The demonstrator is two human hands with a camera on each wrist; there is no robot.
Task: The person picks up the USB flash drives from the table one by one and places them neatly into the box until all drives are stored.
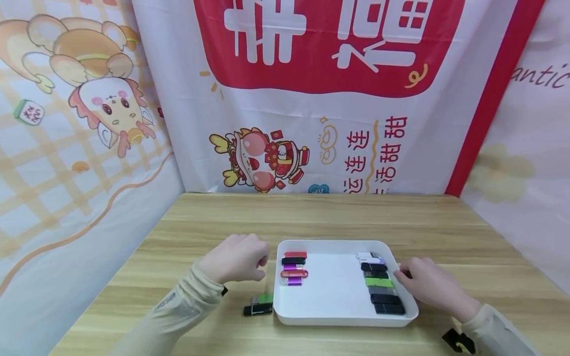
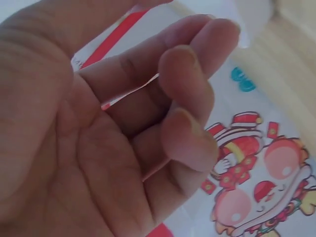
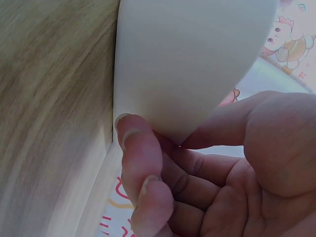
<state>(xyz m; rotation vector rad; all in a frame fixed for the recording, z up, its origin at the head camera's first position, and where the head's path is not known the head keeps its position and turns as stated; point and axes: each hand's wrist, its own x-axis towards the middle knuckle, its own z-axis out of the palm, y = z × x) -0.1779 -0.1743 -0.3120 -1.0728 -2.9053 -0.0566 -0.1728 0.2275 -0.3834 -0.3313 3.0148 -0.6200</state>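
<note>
A white tray [image 1: 334,291] lies on the wooden table with USB flash drives in two columns. The left column holds red, black and purple ones, among them a red flash drive [image 1: 294,273]. At the right are white, black, grey and green ones, such as a green flash drive [image 1: 379,282]. My right hand [image 1: 427,284] pinches the tray's right wall, thumb over the rim and fingers beneath. Beside the tray's left wall hovers my left hand [image 1: 236,257], fingers loosely curled around nothing; its palm [image 2: 98,163] shows bare in the left wrist view.
Outside the tray's lower left side lie a black flash drive [image 1: 258,309] and a green flash drive [image 1: 265,298]. The wooden table [image 1: 213,217] ends at a printed cloth [image 1: 191,123] behind it. More printed cloth [image 1: 89,198] hangs at the left.
</note>
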